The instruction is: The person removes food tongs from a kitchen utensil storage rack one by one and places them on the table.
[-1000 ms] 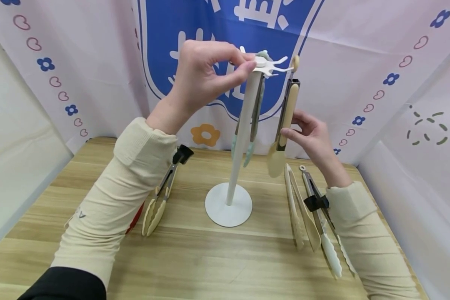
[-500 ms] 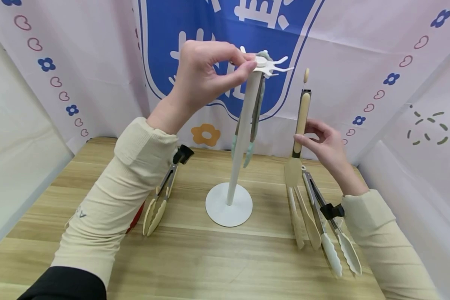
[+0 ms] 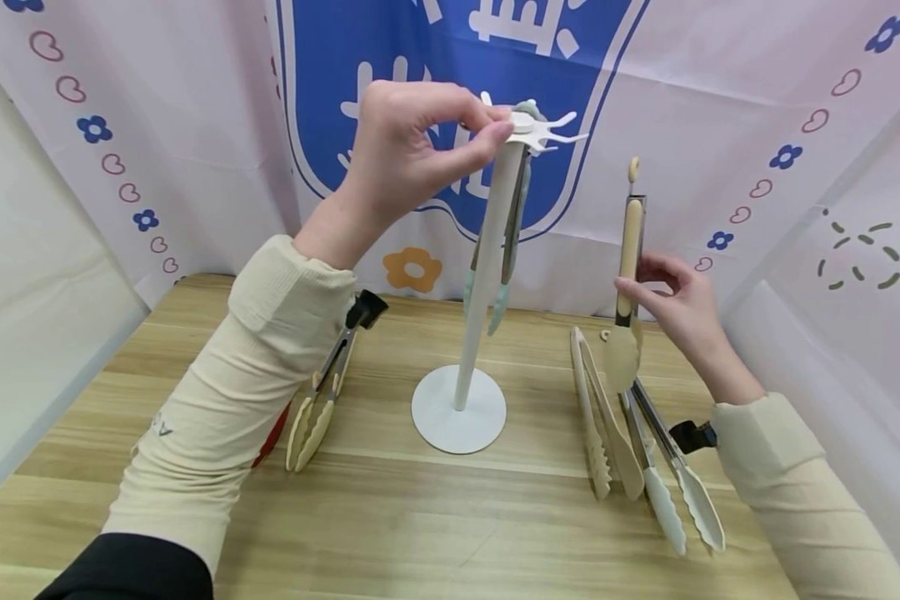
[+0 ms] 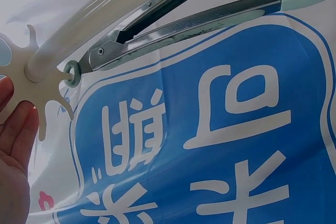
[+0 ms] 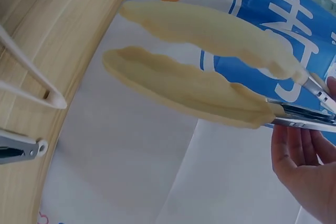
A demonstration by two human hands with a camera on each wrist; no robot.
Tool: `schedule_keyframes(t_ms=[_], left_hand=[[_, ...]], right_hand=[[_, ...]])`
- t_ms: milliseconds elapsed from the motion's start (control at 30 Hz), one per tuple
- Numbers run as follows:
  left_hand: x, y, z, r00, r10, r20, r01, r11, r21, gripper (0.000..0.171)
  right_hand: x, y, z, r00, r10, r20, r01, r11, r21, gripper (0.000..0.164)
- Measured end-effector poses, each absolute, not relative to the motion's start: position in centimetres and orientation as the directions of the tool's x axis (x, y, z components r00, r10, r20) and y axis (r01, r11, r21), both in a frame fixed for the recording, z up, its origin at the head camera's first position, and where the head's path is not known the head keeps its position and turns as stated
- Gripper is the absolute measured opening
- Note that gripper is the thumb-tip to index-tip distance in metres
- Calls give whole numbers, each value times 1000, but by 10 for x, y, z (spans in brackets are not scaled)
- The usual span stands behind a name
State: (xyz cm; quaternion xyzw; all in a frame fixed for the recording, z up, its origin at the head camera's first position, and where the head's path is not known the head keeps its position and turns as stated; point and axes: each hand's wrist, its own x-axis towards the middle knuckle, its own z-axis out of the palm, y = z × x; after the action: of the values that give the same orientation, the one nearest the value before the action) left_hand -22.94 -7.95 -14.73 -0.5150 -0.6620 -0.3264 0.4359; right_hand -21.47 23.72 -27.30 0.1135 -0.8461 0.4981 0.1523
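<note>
My left hand (image 3: 420, 137) pinches the top of a white stand (image 3: 487, 250) with a round base and several hooks (image 3: 551, 133). From one hook hangs a pair of mint-green tongs (image 3: 515, 225) by its ring, clearly seen in the left wrist view. Right of the stand, my right hand (image 3: 678, 304) holds a pair of cream-yellow tongs (image 3: 630, 250) by the handle, ring end up and scalloped tips down. These tongs are off the hooks, in the air over the table's right side. In the right wrist view their tips (image 5: 184, 85) are spread apart.
On the wooden table (image 3: 435, 517), beige tongs (image 3: 603, 417) and white-tipped tongs (image 3: 667, 492) lie at the right. Cream-tipped tongs (image 3: 318, 417) lie at the left, beside a red item (image 3: 272, 437) partly hidden by the left sleeve. A printed cloth (image 3: 675, 108) hangs behind.
My right hand has carried the cream-yellow tongs away from the hooks, to the right and downward. My left hand stays on top of the stand.
</note>
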Motion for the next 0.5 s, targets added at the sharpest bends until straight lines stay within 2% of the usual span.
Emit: schedule_keyframes(t_ms=[500], left_hand=[[-230,-79,-147,-84,402,912,965,262,-26,17]], right_hand=[[-213,270,-281,-943,65,327,-213,638,-740,43]])
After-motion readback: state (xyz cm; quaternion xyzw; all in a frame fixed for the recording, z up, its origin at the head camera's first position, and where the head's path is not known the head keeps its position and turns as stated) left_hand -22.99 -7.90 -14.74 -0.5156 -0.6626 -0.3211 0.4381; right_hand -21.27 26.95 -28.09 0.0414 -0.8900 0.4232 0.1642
